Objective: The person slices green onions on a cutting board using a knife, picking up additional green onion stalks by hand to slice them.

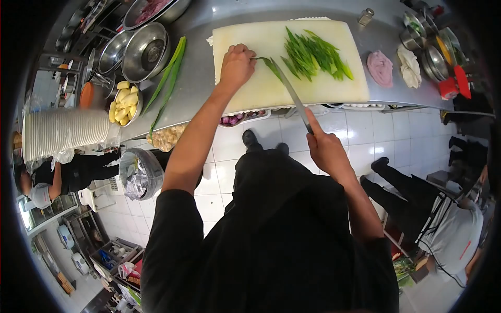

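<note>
My left hand (238, 63) is closed over the left part of the white cutting board (235, 36), with the fingers pinching the end of a green leaf piece (269, 62). My right hand (324, 145) is wrapped round the handle of a long knife (296, 97), held past the board's near edge. The blade reaches up over the board, its tip by the leaf piece. A pile of sliced green leaves (315, 55) lies on the board to the right of the blade. Long green leaves (169, 78) rest on the metal counter at the left.
Left on the counter (195, 68) are metal bowls (146, 52), a bowl of peeled yellow pieces (124, 104) and stacked plates (68, 133). Pink (380, 68) and white cloths (409, 66) and a small jar (366, 16) lie right. A bin (140, 175) and other people stand nearby.
</note>
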Tool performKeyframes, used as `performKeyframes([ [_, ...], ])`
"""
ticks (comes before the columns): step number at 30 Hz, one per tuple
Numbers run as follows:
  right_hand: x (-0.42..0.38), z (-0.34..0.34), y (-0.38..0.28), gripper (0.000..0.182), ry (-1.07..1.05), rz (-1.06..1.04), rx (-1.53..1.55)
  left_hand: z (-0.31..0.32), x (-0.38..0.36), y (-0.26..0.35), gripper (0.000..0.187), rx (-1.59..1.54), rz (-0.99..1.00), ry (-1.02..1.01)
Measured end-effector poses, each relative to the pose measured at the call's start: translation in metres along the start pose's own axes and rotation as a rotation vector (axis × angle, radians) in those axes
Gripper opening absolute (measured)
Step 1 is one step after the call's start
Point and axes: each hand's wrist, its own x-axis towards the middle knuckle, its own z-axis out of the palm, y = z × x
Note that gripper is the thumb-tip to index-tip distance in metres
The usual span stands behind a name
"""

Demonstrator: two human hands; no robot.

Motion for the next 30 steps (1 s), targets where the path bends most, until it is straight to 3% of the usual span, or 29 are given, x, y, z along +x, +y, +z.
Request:
performKeyframes([
  [3,0.001,0.004,0.003,0.068,-0.026,0.016,-0.024,-0.004,0.02,-0.01,0.014,0.059,0.049,-0.245],
  [6,0.0,0.004,0.005,0.068,-0.036,0.023,-0.028,-0.007,0.043,-0.015,0.014,0.082,0.064,-0.323],
  [9,0.001,0.002,0.002,0.068,-0.06,0.051,-0.025,-0.004,0.059,-0.016,0.019,0.205,0.177,-0.316],
  [10,0.002,0.002,0.003,0.068,-0.062,0.047,-0.022,-0.001,0.06,-0.018,0.022,0.216,0.244,-0.231],
  [13,0.002,0.002,0.004,0.067,-0.061,0.038,0.0,0.005,0.056,-0.012,0.016,0.154,0.249,0.001],
  [16,0.0,-0.002,0.0,0.067,-0.058,0.068,0.033,-0.001,0.036,0.004,0.011,-0.048,0.175,0.059],
  [24,-0.002,-0.012,-0.002,0.067,-0.005,0.076,0.064,0.008,-0.011,0.025,0.016,-0.199,0.176,0.002],
  [27,-0.003,-0.014,0.0,0.068,0.017,0.102,0.068,0.009,-0.008,0.025,0.015,-0.182,0.216,0.031],
  [30,-0.002,-0.012,0.003,0.068,0.041,0.098,0.099,0.021,0.001,0.015,0.014,-0.092,0.174,-0.065],
])
